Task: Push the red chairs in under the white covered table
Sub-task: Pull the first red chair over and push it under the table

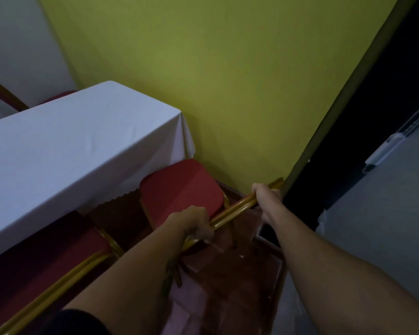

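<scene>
A red chair (182, 187) with a gold metal frame stands at the near right corner of the white covered table (65, 151). Its seat pokes out from under the cloth's edge. My left hand (194, 222) grips the gold top rail of the chair's back at its left end. My right hand (266, 193) grips the same rail at its right end, close to the wall. A second red chair (58, 257) stands to the left, its seat partly under the table.
A yellow-green wall (228, 81) rises right behind the table and chair. A dark opening (363, 141) and a grey panel (385, 213) lie to the right. Another red chair back (3, 93) shows beyond the table at far left. The floor is reddish tile.
</scene>
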Available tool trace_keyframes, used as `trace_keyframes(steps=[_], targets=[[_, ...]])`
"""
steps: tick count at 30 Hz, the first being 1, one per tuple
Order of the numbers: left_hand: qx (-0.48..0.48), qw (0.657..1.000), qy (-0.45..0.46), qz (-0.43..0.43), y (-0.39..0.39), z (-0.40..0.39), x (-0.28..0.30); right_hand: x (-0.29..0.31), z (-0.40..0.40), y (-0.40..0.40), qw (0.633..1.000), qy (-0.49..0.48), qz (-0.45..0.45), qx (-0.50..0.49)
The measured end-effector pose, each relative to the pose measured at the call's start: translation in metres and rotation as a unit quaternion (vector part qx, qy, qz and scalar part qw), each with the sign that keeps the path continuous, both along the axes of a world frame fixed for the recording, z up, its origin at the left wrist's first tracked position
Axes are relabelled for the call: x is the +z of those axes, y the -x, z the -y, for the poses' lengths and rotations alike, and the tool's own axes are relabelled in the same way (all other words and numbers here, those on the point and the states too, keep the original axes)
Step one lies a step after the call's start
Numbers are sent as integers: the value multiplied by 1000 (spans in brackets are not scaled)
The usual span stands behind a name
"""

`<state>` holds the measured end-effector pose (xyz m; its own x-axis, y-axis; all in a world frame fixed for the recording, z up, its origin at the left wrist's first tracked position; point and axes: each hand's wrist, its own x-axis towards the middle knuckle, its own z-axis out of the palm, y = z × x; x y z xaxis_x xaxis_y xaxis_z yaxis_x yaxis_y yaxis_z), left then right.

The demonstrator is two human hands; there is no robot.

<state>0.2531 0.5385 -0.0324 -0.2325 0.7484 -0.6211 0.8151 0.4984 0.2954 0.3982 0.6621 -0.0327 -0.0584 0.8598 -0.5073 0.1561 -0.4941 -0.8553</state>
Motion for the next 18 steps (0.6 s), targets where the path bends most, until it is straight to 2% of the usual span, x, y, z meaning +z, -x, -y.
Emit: trace_keyframes(steps=[12,18], targets=[[117,991,22,61,22,33,12,3,-8,62,989,-6,31,143],[182,980,-11,83,45,45,7,0,-12,101,979,-8,27,202]])
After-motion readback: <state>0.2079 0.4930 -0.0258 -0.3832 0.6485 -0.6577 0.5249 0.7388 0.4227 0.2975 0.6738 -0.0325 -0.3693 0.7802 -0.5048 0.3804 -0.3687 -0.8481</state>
